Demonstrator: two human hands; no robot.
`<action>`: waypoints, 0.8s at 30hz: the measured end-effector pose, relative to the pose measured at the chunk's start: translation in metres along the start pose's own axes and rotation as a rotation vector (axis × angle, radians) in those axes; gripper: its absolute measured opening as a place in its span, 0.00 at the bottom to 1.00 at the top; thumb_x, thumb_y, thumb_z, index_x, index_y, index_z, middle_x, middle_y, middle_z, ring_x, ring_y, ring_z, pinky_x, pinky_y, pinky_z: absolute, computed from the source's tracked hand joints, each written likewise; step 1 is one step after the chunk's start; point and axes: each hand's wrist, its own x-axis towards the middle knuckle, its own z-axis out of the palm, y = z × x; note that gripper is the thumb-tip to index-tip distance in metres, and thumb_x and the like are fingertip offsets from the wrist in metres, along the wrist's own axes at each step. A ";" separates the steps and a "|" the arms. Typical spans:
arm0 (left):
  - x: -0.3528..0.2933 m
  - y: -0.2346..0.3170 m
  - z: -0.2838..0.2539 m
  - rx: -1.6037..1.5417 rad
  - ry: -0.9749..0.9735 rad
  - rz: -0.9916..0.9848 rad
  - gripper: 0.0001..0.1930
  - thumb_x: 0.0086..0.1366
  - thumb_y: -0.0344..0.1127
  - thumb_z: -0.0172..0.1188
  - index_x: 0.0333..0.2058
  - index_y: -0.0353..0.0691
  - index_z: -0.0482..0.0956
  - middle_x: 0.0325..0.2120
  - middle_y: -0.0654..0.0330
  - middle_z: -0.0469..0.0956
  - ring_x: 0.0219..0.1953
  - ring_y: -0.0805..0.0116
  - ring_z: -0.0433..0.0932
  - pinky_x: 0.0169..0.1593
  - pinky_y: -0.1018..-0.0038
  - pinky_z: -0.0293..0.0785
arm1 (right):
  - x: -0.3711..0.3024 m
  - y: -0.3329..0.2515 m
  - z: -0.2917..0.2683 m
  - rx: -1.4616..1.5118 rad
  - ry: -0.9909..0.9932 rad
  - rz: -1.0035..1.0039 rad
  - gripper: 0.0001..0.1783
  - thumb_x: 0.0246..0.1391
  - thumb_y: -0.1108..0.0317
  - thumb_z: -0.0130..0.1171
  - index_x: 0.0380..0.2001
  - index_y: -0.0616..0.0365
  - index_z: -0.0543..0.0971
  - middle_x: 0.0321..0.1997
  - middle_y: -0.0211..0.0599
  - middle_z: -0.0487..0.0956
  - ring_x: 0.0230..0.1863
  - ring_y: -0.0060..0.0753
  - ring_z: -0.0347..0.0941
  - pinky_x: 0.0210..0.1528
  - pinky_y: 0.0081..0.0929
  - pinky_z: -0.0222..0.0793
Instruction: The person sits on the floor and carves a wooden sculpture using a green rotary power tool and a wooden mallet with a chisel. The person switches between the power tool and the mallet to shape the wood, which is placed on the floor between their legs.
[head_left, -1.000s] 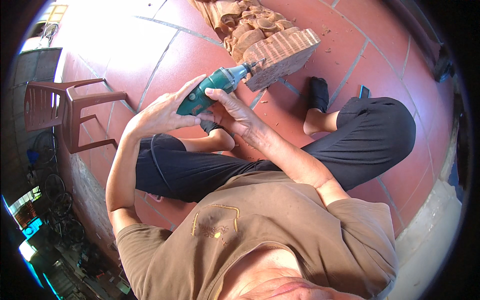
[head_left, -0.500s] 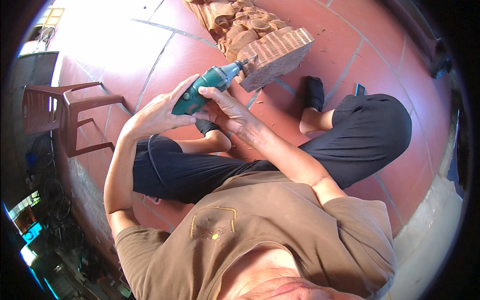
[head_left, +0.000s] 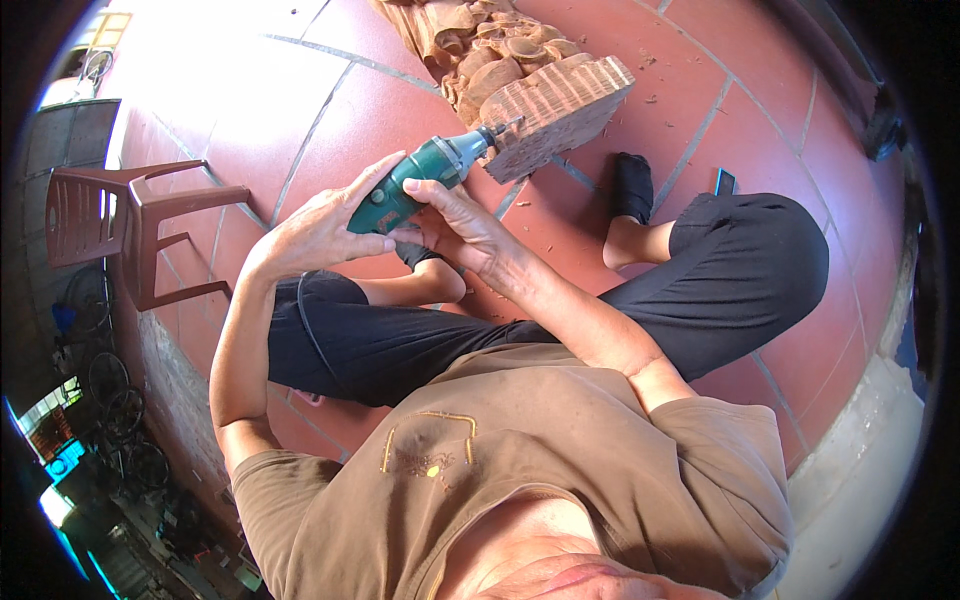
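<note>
A green and grey rotary tool (head_left: 412,183) lies between my two hands, its bit pointing up and to the right. My left hand (head_left: 322,225) is wrapped round the tool's rear part. My right hand (head_left: 462,230) grips it from the near right side, thumb on the green body. Just past the bit stands the flat striped base of a carved wooden sculpture (head_left: 500,62), which lies on its side on the floor. The bit appears close to the base; whether it touches cannot be made out. Fingers under the tool are partly hidden.
Red tiles (head_left: 690,80) with scattered wood chips surround my crossed legs. A brown plastic chair (head_left: 150,225) stands at left. Beside my right knee lies a phone-like dark object (head_left: 725,182). Bicycles (head_left: 115,385) and clutter fill the lower left. A cord (head_left: 308,320) crosses my left leg.
Almost nothing differs. The whole view has shifted very slightly, while both hands keep their grip on the rotary tool near the sculpture's base.
</note>
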 end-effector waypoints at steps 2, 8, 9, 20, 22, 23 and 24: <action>0.000 -0.001 0.000 -0.003 0.002 0.005 0.47 0.53 0.36 0.68 0.69 0.46 0.50 0.43 0.38 0.78 0.45 0.39 0.78 0.47 0.55 0.73 | 0.002 0.001 -0.003 0.000 -0.002 -0.002 0.19 0.58 0.65 0.62 0.50 0.51 0.69 0.49 0.32 0.76 0.52 0.30 0.76 0.52 0.38 0.79; 0.000 -0.003 0.000 -0.011 0.009 -0.008 0.48 0.54 0.36 0.68 0.70 0.47 0.49 0.42 0.38 0.78 0.44 0.40 0.79 0.46 0.55 0.73 | 0.005 -0.001 -0.003 -0.010 -0.001 -0.003 0.20 0.57 0.65 0.62 0.51 0.51 0.69 0.49 0.33 0.75 0.52 0.31 0.75 0.53 0.39 0.78; 0.000 -0.004 0.000 -0.003 0.012 -0.009 0.48 0.54 0.37 0.69 0.70 0.47 0.49 0.42 0.38 0.78 0.44 0.40 0.79 0.46 0.55 0.73 | 0.005 -0.001 -0.002 -0.011 0.006 0.000 0.20 0.57 0.65 0.62 0.51 0.51 0.69 0.49 0.33 0.75 0.52 0.31 0.75 0.53 0.39 0.78; 0.000 -0.004 0.002 0.013 0.008 0.013 0.48 0.53 0.36 0.69 0.69 0.47 0.50 0.43 0.38 0.78 0.44 0.39 0.79 0.47 0.55 0.74 | -0.001 -0.001 0.002 0.013 -0.004 -0.003 0.22 0.58 0.66 0.62 0.53 0.52 0.67 0.50 0.35 0.74 0.54 0.33 0.74 0.55 0.41 0.77; 0.000 -0.003 0.001 0.008 -0.006 -0.005 0.48 0.53 0.36 0.68 0.69 0.47 0.50 0.43 0.38 0.78 0.44 0.39 0.79 0.47 0.55 0.74 | -0.001 0.000 0.000 0.013 -0.003 -0.008 0.22 0.58 0.66 0.62 0.53 0.52 0.67 0.50 0.35 0.74 0.54 0.33 0.74 0.55 0.41 0.77; 0.000 -0.003 0.001 -0.004 -0.016 -0.019 0.48 0.52 0.35 0.68 0.70 0.47 0.50 0.44 0.39 0.78 0.45 0.42 0.79 0.49 0.56 0.73 | -0.001 0.001 -0.001 0.011 -0.003 -0.010 0.22 0.58 0.66 0.62 0.53 0.52 0.67 0.51 0.35 0.74 0.54 0.33 0.74 0.54 0.40 0.77; 0.000 -0.002 0.001 -0.015 -0.025 -0.032 0.49 0.51 0.33 0.67 0.70 0.47 0.50 0.46 0.41 0.77 0.46 0.44 0.78 0.51 0.58 0.72 | -0.002 0.001 0.000 0.017 -0.009 -0.012 0.22 0.58 0.66 0.62 0.53 0.52 0.67 0.51 0.35 0.74 0.54 0.33 0.74 0.55 0.41 0.77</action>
